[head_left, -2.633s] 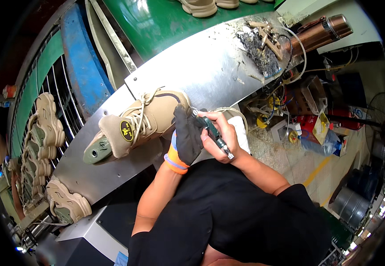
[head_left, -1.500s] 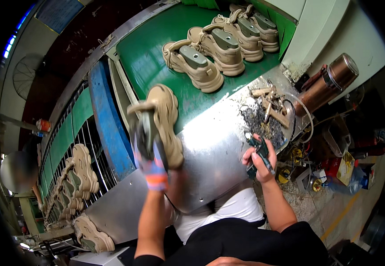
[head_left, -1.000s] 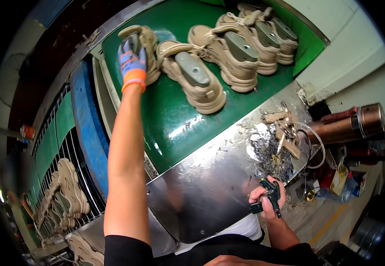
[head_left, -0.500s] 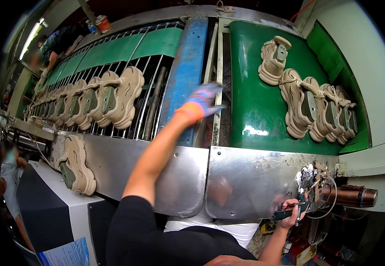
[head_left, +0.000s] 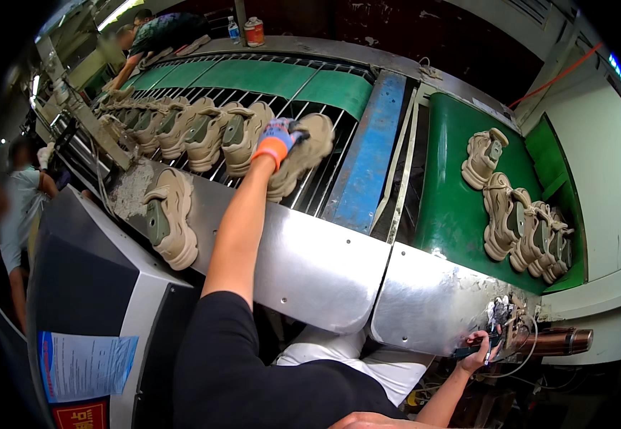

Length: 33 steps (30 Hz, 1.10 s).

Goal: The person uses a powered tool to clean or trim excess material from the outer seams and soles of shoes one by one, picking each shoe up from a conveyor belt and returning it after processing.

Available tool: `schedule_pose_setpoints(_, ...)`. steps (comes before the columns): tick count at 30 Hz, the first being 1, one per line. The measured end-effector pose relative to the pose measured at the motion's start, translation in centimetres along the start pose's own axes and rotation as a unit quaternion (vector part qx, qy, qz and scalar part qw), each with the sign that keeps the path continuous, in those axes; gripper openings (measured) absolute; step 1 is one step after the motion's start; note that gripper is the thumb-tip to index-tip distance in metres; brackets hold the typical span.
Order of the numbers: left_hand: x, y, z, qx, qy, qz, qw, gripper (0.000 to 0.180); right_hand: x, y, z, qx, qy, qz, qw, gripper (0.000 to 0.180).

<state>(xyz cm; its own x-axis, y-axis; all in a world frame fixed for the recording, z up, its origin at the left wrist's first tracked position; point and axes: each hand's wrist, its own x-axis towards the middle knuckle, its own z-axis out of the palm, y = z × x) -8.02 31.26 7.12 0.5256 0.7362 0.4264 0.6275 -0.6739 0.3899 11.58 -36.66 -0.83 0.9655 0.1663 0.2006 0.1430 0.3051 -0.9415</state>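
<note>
My left hand (head_left: 277,140), in a grey-blue glove with an orange cuff, grips a beige chunky-soled sneaker (head_left: 315,140) at the right end of a row on the rod conveyor (head_left: 309,199). The sneaker is slightly blurred, its sole partly toward me. Beside it stand several like sneakers (head_left: 240,139) with grey-green blocks in their openings. Down at the lower right, my bare right hand (head_left: 476,352) is closed round a small dark hand tool (head_left: 463,352), whose kind I cannot make out. One more sneaker (head_left: 172,227) leans on the metal ledge at the left.
A green belt (head_left: 448,179) at the right carries several sneakers (head_left: 501,218) toward an opening. Between the conveyors runs a blue beam (head_left: 373,150). A metal ledge (head_left: 318,264) lies before me. At the far left, a co-worker (head_left: 157,36) leans over the line; another person (head_left: 21,193) stands nearer.
My left hand has moved left from above the blue beam to the rod conveyor and taken hold of a sneaker. The view has turned left. My right hand still holds the dark tool.
</note>
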Motion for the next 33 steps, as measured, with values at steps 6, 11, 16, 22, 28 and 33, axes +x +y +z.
schedule_pose_setpoints(6,-15.3,11.2,-8.5,-0.195,-0.111,0.307,0.925,0.026,-1.0,-1.1,1.5,0.020,0.018,0.022,0.999,0.051)
schedule_pose_setpoints(11,-25.2,14.0,-8.9,0.004,-0.307,0.380,0.872,0.036,-1.4,-1.8,2.1,0.013,0.027,-0.007,1.000,0.056)
schedule_pose_setpoints(16,-24.9,23.8,-13.2,-0.104,-0.234,0.454,0.853,0.072,-1.8,-2.1,1.0,-0.001,0.034,-0.005,0.999,0.055)
schedule_pose_setpoints(22,-25.7,29.2,-5.4,0.040,-0.344,0.584,0.734,0.053,-1.4,-0.6,0.5,0.019,0.066,0.004,0.998,0.049)
schedule_pose_setpoints(28,-22.5,30.5,-11.2,-0.138,-0.104,0.515,0.840,0.067,-0.9,0.2,-0.9,0.046,0.115,-0.065,0.990,0.049)
schedule_pose_setpoints(33,-23.8,24.7,-14.5,-0.548,0.019,0.160,0.821,0.078,-0.7,-0.3,0.3,0.057,0.172,-0.043,0.982,0.052)
